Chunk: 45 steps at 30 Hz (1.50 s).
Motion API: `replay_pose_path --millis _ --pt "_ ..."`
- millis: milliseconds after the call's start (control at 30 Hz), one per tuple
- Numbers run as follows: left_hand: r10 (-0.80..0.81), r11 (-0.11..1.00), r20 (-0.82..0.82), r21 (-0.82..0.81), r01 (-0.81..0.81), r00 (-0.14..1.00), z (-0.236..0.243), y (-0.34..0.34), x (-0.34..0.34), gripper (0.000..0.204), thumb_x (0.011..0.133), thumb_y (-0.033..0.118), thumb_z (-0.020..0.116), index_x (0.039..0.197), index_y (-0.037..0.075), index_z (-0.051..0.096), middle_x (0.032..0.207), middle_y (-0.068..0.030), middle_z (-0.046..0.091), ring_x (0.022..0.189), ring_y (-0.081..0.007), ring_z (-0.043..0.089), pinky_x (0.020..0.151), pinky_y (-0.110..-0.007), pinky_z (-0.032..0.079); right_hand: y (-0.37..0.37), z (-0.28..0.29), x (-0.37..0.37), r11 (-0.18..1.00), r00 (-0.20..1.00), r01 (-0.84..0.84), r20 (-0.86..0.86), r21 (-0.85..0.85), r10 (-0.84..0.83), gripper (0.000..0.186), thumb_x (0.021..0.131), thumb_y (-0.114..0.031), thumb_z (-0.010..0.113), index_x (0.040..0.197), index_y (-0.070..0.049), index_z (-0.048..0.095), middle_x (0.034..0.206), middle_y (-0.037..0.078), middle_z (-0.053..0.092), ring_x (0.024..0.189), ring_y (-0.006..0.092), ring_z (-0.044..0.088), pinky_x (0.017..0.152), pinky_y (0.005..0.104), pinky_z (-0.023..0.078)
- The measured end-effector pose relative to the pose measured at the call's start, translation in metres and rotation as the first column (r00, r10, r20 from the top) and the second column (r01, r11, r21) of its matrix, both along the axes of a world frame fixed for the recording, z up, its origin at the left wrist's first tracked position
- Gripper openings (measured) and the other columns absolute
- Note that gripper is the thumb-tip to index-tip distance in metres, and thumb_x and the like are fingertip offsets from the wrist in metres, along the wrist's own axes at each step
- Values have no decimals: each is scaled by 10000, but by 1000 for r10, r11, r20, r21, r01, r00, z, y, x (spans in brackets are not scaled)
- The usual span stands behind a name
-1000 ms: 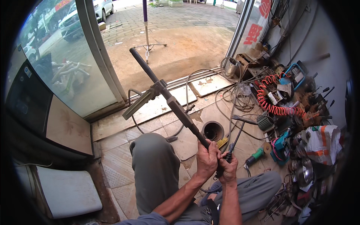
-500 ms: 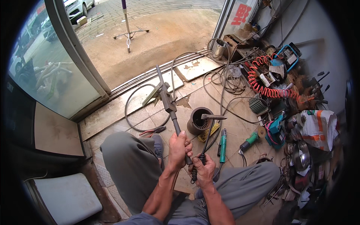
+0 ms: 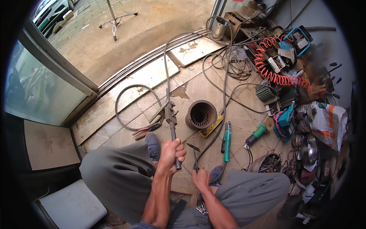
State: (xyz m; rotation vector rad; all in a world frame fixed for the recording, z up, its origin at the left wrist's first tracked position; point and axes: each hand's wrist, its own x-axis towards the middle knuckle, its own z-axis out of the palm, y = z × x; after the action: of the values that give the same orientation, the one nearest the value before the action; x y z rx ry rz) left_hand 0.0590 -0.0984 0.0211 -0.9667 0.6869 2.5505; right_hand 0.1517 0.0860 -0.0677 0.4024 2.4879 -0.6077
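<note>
My left hand (image 3: 172, 154) is wrapped round the grey rod handle of a metal bar tool (image 3: 169, 114), which has a squarish block with a bolt partway along it. Closed low by my right knee, my right hand (image 3: 201, 179) grips a chipping hammer (image 3: 195, 152) near its coiled handle; the narrow head points up. Ahead of the hammer stands a hollow, ribbed metal cylinder (image 3: 201, 115), beside a yellow piece (image 3: 211, 128) on the floor. Red-handled pliers (image 3: 147, 130) lie left of the bar tool, near my shoe.
To the right lie a green-handled tool with a cable (image 3: 227, 143), a green angle grinder (image 3: 256, 136) and a teal power tool (image 3: 284, 124). Black cables (image 3: 225, 86) cross the tiles. An orange coiled hose (image 3: 263, 57) sits among clutter. A grey-topped seat (image 3: 74, 204) is at lower left.
My right hand has drawn the chipping hammer back from over the cylinder and lower, away from the bar tool. The bar tool has swung and appears foreshortened; my view has shifted.
</note>
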Motion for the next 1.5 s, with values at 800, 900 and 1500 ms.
replay_pose_path --millis 800,900,1500 --pt "5 993 193 115 -28 981 2 11 -17 134 1043 144 484 935 64 490 701 37 438 496 -23 385 426 -213 396 101 -72 -93 852 895 314 -431 418 -119 528 793 -219 797 1167 40 530 1103 288 615 1106 462 580 966 519 462" --pt "-10 997 208 72 -5 978 17 12 -21 123 1043 163 501 1012 46 519 703 30 450 492 -32 397 430 -229 404 122 -88 -104 888 958 281 -160 364 -238 556 771 -228 812 1158 53 529 1097 310 633 1067 486 615 933 537 496" --pt "21 960 -32 -278 -29 999 48 -1 -10 509 1065 305 406 1455 -23 405 864 -155 609 496 -105 479 512 -307 519 118 -14 -124 649 669 587 -162 -484 -726 346 854 -163 744 1026 27 511 737 124 611 443 170 545 380 339 449"
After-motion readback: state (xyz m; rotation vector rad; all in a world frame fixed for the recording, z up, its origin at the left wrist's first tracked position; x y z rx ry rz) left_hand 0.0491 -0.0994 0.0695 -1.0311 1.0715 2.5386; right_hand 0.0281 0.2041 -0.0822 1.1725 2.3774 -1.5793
